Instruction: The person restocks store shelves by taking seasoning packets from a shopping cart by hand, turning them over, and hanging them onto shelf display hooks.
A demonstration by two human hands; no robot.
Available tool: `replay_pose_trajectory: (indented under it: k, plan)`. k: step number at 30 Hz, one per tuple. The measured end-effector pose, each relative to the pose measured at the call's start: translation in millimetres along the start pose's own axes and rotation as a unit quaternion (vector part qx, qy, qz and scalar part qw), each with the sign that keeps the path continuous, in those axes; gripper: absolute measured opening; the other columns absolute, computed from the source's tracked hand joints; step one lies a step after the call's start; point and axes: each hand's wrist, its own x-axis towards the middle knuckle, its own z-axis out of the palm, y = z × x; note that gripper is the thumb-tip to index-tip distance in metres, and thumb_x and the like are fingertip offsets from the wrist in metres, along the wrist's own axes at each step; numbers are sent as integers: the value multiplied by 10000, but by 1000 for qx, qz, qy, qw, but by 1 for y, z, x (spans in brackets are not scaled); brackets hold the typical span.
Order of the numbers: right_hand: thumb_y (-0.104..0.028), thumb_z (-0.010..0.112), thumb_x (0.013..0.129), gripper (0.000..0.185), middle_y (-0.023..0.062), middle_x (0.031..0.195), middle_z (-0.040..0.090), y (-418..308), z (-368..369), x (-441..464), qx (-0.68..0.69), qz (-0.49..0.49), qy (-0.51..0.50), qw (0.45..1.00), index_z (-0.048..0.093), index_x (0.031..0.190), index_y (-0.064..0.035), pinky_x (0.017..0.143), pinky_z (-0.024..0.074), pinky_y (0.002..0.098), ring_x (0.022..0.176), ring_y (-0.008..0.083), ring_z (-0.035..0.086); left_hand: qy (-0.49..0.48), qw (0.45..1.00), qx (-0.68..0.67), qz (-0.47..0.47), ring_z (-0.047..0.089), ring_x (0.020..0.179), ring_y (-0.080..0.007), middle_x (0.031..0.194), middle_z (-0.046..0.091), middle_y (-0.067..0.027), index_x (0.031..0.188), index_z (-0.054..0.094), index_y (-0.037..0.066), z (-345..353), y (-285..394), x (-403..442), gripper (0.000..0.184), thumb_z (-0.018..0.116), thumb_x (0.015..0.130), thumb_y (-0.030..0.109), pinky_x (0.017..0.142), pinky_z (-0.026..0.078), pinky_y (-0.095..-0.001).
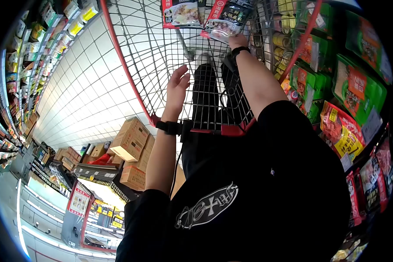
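A wire shopping cart (137, 65) with red edges stands in front of me. My right hand (238, 42) grips the lower edge of a black and red food packet (228, 16) at the cart's far end. Beside it, also at the far end, is a second food packet (182, 14) with a red edge and a picture of a dish. My left hand (177, 89) hangs over the left part of the cart with fingers apart and slightly bent, holding nothing. Both wrists wear black bands.
Shelves on the right hold green packs (358, 89), a red and yellow bag (343, 131) and jars (286, 26). Cardboard boxes (131, 139) are stacked at my left. Further left, another shelf (43, 41) of packets runs along the white tiled floor (81, 78).
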Motion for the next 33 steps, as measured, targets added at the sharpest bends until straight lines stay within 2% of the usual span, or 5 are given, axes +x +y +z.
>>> replay_pose_trajectory:
  k: [6, 11, 15, 22, 33]
  plan:
    - [-289, 627, 790, 308, 211, 943, 655, -46, -23, -58, 32, -86, 23, 996, 595, 933, -19, 790, 476, 483, 907, 415, 606, -38, 998, 16, 50, 474, 1192, -207, 1306, 507, -92, 1310, 475, 33, -16, 29, -25, 431, 539, 927, 219, 975, 415, -358]
    - [-146, 631, 816, 201, 126, 889, 609, -64, -93, -132, 232, -85, -120, 962, 563, 941, -4, 594, 500, 355, 783, 218, 603, -81, 990, 2, 118, 469, 1193, -200, 1309, 507, -74, 1303, 483, 50, -35, 55, -50, 421, 547, 925, 223, 964, 411, -351]
    - [-111, 597, 872, 156, 43, 946, 619, -55, -174, -242, 397, -242, -165, 870, 569, 994, -18, 742, 468, 247, 852, 124, 581, -103, 978, 28, 181, 468, 1194, -209, 1337, 484, -110, 1381, 382, 69, -41, 73, -71, 516, 552, 920, 228, 979, 393, -371]
    - [-16, 567, 899, 209, 17, 981, 638, -19, -255, -391, 384, -326, -170, 847, 486, 1091, -33, 792, 436, 212, 903, 50, 558, -328, 925, -98, 164, 551, 1055, -125, 1189, 563, -53, 1310, 431, 35, -5, 116, -150, 431, 558, 947, 231, 892, 462, -276]
    - [-143, 591, 928, 343, 25, 1093, 614, 45, -278, -491, 499, -302, -12, 812, 511, 1238, -21, 863, 460, 251, 966, 87, 570, -409, 865, 72, 281, 566, 845, -71, 980, 620, -12, 1140, 556, 16, 64, 120, -247, 284, 634, 884, 113, 739, 478, -234]
